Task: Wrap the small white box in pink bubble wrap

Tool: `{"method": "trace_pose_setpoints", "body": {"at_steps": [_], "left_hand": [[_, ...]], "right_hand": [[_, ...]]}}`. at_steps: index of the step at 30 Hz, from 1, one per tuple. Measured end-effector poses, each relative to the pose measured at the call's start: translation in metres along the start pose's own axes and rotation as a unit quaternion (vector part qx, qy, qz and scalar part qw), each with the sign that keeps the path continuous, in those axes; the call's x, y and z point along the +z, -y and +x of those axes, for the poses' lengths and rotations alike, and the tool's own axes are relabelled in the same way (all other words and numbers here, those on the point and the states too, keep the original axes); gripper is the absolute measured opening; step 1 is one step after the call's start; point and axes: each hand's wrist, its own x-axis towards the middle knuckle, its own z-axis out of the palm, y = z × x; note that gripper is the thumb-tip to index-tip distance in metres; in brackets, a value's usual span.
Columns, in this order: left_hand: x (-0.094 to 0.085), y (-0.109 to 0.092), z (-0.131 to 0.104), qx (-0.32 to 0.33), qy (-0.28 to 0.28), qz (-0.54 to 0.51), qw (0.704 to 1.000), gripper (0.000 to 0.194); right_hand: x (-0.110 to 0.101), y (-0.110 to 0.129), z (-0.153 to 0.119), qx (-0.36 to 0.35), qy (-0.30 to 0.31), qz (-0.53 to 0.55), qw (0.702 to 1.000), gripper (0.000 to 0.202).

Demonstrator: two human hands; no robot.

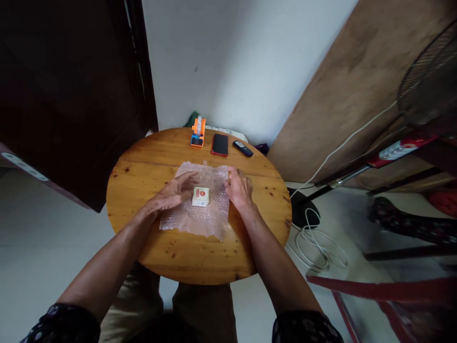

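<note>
A small white box [200, 196] with red print lies on a sheet of bubble wrap [210, 221], which is spread flat on the round wooden table. To the left of the box, my left hand [180, 189] is over the wrap with its fingers apart, their tips close to the box. I cannot make out whether they touch it. My right hand [239, 186] is closed at the wrap's right edge, thumb and fingers pinching the sheet there.
At the back of the wooden table [132, 190] stand an orange-and-blue tape dispenser [198, 132], a dark phone with a red edge [220, 144] and a dark handset [243, 148]. A standing fan [428, 76] and white cable coils [317, 247] are on the right.
</note>
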Motion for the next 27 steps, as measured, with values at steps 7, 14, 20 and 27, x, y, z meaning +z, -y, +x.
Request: {"method": "trace_pose_setpoints", "body": {"at_steps": [7, 14, 20, 27], "left_hand": [[0.006, 0.004, -0.002, -0.007, 0.090, -0.007, 0.996, 0.096], [0.007, 0.002, -0.004, 0.001, 0.113, 0.001, 0.994, 0.100], [0.008, 0.006, -0.004, 0.028, 0.096, 0.055, 0.993, 0.097], [0.011, 0.012, -0.003, 0.050, 0.058, 0.178, 0.981, 0.096]], "right_hand": [[-0.007, 0.014, -0.010, -0.145, 0.000, 0.037, 0.989, 0.027], [-0.007, 0.002, -0.007, -0.147, 0.113, 0.219, 0.958, 0.044], [-0.023, 0.009, -0.015, -0.213, 0.211, 0.311, 0.902, 0.053], [-0.021, 0.018, -0.019, -0.225, 0.205, 0.223, 0.926, 0.043]]}}
